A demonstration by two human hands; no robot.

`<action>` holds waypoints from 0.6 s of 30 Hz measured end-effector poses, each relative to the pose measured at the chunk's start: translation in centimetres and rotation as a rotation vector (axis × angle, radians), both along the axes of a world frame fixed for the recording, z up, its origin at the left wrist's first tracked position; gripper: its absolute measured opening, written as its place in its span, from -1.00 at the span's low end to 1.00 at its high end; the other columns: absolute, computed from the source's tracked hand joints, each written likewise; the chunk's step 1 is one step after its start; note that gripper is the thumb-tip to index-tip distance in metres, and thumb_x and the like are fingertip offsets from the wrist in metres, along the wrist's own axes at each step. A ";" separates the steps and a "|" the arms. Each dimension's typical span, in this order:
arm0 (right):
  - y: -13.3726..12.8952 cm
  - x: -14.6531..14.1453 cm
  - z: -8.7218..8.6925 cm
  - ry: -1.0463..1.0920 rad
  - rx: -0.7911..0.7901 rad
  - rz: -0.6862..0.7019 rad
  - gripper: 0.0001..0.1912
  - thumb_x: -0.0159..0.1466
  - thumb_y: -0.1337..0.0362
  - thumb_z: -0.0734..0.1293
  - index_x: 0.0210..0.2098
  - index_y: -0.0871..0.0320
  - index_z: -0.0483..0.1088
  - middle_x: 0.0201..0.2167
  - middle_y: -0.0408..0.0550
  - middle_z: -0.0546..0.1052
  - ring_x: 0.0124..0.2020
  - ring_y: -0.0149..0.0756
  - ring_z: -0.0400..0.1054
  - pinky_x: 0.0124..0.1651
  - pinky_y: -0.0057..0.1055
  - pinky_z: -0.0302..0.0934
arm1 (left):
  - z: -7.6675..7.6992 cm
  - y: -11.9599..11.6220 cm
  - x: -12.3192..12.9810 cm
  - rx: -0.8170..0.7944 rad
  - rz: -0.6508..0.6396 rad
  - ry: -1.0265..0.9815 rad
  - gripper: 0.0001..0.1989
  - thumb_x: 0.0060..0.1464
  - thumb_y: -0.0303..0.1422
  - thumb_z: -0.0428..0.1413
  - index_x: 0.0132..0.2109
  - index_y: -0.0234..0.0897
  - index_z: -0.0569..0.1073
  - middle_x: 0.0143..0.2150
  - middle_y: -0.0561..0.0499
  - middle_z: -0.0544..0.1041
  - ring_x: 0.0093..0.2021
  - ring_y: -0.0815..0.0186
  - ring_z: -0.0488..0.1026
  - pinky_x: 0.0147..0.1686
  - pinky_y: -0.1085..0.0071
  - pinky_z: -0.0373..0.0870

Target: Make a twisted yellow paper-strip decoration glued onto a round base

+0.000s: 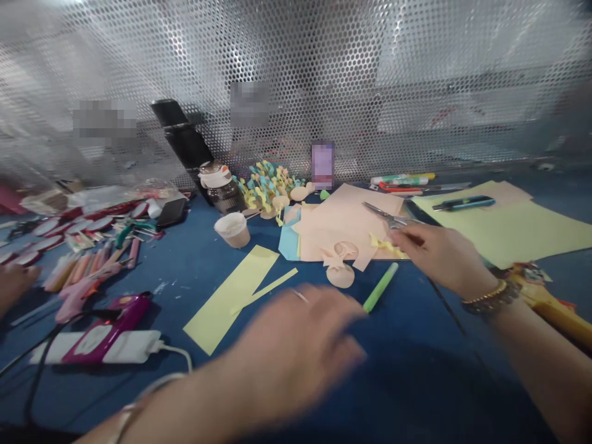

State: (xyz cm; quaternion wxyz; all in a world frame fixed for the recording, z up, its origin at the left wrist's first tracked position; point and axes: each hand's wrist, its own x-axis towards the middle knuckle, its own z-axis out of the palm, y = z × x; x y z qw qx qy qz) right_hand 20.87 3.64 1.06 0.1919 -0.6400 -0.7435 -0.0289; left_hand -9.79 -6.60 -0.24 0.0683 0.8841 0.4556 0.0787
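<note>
My right hand is closed around the handles of a pair of scissors, whose blades point up and left over peach paper. Slightly blurred, my left hand hovers over the blue table, thumb and fingers apart and nothing visible between them. Just past its fingertips lies a green stick. Left of that hand are a pale yellow paper strip and a narrower strip. Peach paper cutouts and curled yellow scraps lie between the hands.
A paper cup, a brown jar and a heap of yellow and blue paper pieces stand behind. At left are a pink glue gun, a power strip and another person's hand. A cutter rests on yellow paper.
</note>
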 end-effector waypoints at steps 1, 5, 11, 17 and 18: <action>-0.3 -0.5 -0.1 0.050 0.014 0.080 -0.66 0.28 0.09 0.14 -0.43 0.08 0.44 -0.46 -0.09 0.54 -0.47 -0.25 0.37 -0.51 -0.41 0.05 | 0.4 2.4 -0.8 0.028 0.099 0.027 -0.50 0.16 -0.15 -0.17 0.15 -0.30 0.26 0.06 -0.23 0.41 0.09 -0.02 0.31 0.02 0.03 0.24; -2.2 -3.1 -0.5 0.130 0.024 0.328 -0.79 0.27 0.19 0.21 -0.35 0.08 0.45 -0.38 -0.15 0.56 -0.42 -0.34 0.40 -0.40 -0.43 0.15 | 1.3 9.0 -5.7 -0.139 0.601 0.346 -0.35 0.07 -0.02 -0.10 0.04 -0.57 0.32 -0.05 -0.48 0.42 -0.02 -0.21 0.37 -0.14 0.03 0.30; -3.6 -4.6 -0.5 0.159 -0.025 0.439 -0.82 0.28 0.27 0.22 -0.37 0.10 0.44 -0.40 -0.17 0.55 -0.40 -0.38 0.40 -0.38 -0.45 0.15 | 0.6 10.8 -8.6 -0.245 0.541 0.327 -0.49 -0.08 0.04 0.03 -0.25 -0.36 0.46 -0.25 -0.28 0.53 -0.28 -0.01 0.48 -0.40 0.29 0.29; -3.1 -3.8 -0.3 0.135 -0.022 0.395 -0.80 0.28 0.26 0.21 -0.39 0.10 0.45 -0.38 -0.16 0.55 -0.40 -0.36 0.40 -0.40 -0.43 0.18 | 2.5 11.2 -8.0 -0.227 0.476 0.288 -0.64 -0.07 -0.04 0.08 -0.42 -0.29 0.44 -0.41 -0.07 0.51 -0.43 0.17 0.43 -0.49 0.41 0.13; -3.0 -3.7 -0.2 0.129 -0.006 0.381 -0.80 0.28 0.25 0.21 -0.39 0.10 0.45 -0.39 -0.16 0.55 -0.40 -0.35 0.40 -0.40 -0.42 0.17 | 3.5 11.0 -7.8 -0.203 0.481 0.287 -0.65 -0.01 -0.06 0.03 -0.41 -0.29 0.44 -0.41 -0.06 0.50 -0.42 0.18 0.42 -0.48 0.42 0.12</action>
